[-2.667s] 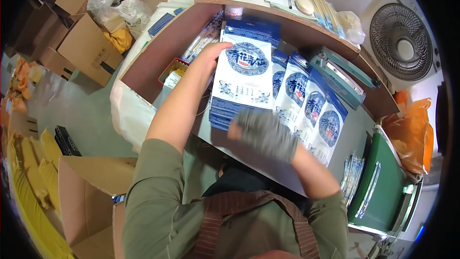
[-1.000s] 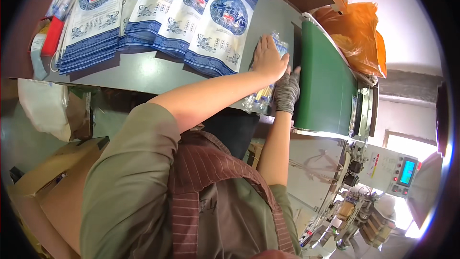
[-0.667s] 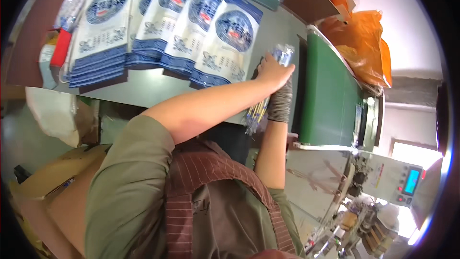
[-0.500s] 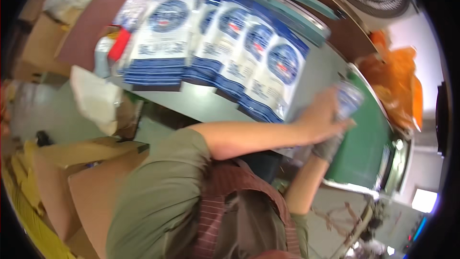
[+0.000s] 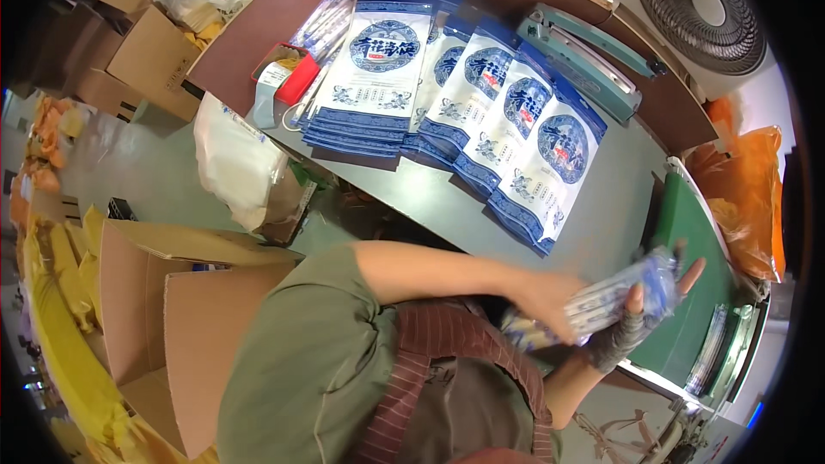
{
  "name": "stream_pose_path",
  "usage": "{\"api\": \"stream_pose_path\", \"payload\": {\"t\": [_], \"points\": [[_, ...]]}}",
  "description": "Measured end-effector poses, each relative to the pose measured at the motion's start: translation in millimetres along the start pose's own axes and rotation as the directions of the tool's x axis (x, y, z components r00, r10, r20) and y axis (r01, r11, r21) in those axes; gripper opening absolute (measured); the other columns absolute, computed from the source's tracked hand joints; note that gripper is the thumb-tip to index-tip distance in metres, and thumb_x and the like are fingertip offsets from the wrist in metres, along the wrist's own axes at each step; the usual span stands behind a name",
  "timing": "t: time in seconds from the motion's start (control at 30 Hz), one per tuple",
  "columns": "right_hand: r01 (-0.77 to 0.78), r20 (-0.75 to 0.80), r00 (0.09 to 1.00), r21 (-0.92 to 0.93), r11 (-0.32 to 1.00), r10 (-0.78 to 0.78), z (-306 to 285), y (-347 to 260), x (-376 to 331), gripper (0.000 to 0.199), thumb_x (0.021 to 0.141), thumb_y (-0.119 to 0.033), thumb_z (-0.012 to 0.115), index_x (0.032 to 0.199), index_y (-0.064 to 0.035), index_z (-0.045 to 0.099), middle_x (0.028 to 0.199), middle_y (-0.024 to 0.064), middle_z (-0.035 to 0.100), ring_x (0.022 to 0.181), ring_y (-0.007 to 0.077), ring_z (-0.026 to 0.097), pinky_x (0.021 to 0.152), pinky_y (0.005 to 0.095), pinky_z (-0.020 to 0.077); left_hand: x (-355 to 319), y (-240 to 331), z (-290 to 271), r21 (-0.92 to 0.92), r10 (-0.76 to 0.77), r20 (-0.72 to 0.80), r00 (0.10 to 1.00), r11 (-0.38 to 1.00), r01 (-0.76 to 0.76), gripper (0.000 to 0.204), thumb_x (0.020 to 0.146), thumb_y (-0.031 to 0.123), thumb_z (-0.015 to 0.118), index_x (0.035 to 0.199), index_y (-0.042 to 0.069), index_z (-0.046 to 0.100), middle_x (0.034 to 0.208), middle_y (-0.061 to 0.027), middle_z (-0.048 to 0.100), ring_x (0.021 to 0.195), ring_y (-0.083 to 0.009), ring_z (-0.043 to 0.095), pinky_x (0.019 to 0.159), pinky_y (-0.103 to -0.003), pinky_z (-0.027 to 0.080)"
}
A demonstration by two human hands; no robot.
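I see the bundle [image 5: 607,302] between both hands, off the worktop [image 5: 412,191], in front of its front edge toward the right corner; its height I can't judge from here. Its long axis runs slantwise, one end low and to the left, the other rising to the right, where it overlaps the green surface [image 5: 687,331] in my view. The left hand [image 5: 548,301] is nearer the low end and lies over it, curled around the sticks as far as I can tell, though blur hides the fingertips. The right hand [image 5: 626,337] is nearer the raised end, cupped beneath it, thumb on the near side and fingers loosely spread beyond. The bundle is slim, straight sticks in a clear, crinkled film that catches the light, white with blue patterning. The glove [image 5: 612,345] is grey, ribbed knit, leaving the right fingertips bare. On the smooth grey worktop, flat glossy pouches [image 5: 560,155], white with blue bands, fan out toward its right edge, apart from the hands; a neat stack [image 5: 378,69] of the same lies further left, beside a small red box [image 5: 299,79].
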State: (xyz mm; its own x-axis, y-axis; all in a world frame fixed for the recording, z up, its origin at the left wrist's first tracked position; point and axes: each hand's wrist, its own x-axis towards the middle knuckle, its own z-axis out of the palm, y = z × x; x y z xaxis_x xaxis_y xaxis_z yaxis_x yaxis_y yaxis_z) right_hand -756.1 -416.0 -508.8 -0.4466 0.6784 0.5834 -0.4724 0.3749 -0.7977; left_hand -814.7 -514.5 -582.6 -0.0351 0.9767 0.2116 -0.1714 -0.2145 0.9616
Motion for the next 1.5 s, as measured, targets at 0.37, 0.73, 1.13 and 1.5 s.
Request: {"api": "stream_pose_path", "payload": {"t": [0.37,0.73,1.13,1.5], "points": [[-0.882,0.580,0.389,0.012,0.471,0.715,2,63,-51,0.023,0.075,-0.018,0.070,0.089,-0.0009,0.062,0.079,0.0131,0.065,0.069,0.0206,0.062,0.067,0.0315,0.0528,-192,72,-113,0.512,0.357,-0.856,0.373,0.495,0.702,0.022,0.086,0.023,0.065,0.094,0.002,0.062,0.089,-0.0105,0.063,0.084,-0.0223,0.062,0.075,-0.035,0.049],[-0.876,0.613,0.316,-0.104,0.470,0.724,43,67,-52,0.024,0.075,-0.019,0.069,0.090,-0.0012,0.062,0.079,0.0123,0.065,0.068,0.0185,0.061,0.063,0.0292,0.0520,-270,46,-218,0.561,0.270,-0.827,0.494,0.332,0.758,0.032,0.074,0.023,0.078,0.089,0.005,0.056,0.079,-0.0066,0.053,0.072,-0.0216,0.052,0.065,-0.032,0.043],[-0.845,0.588,0.354,-0.133,0.518,0.728,37,56,-50,0.022,0.076,-0.018,0.068,0.090,-0.0016,0.061,0.077,0.0113,0.064,0.069,0.0181,0.062,0.065,0.0290,0.0519,-267,46,-210,0.721,0.403,-0.661,0.633,0.107,0.684,0.014,0.090,0.014,0.058,0.100,0.005,0.056,0.102,-0.0112,0.058,0.095,-0.0332,0.057,0.077,-0.041,0.047],[-0.817,0.543,0.433,-0.101,0.568,0.720,19,53,-51,0.025,0.074,-0.021,0.071,0.088,-0.0034,0.059,0.075,0.0097,0.061,0.066,0.0183,0.061,0.062,0.0289,0.0528,-294,35,-137,0.764,0.281,-0.542,0.792,-0.229,0.603,0.039,0.084,0.009,0.064,0.121,0.002,0.056,0.124,-0.0135,0.058,0.112,-0.0295,0.059,0.090,-0.035,0.051]]}}
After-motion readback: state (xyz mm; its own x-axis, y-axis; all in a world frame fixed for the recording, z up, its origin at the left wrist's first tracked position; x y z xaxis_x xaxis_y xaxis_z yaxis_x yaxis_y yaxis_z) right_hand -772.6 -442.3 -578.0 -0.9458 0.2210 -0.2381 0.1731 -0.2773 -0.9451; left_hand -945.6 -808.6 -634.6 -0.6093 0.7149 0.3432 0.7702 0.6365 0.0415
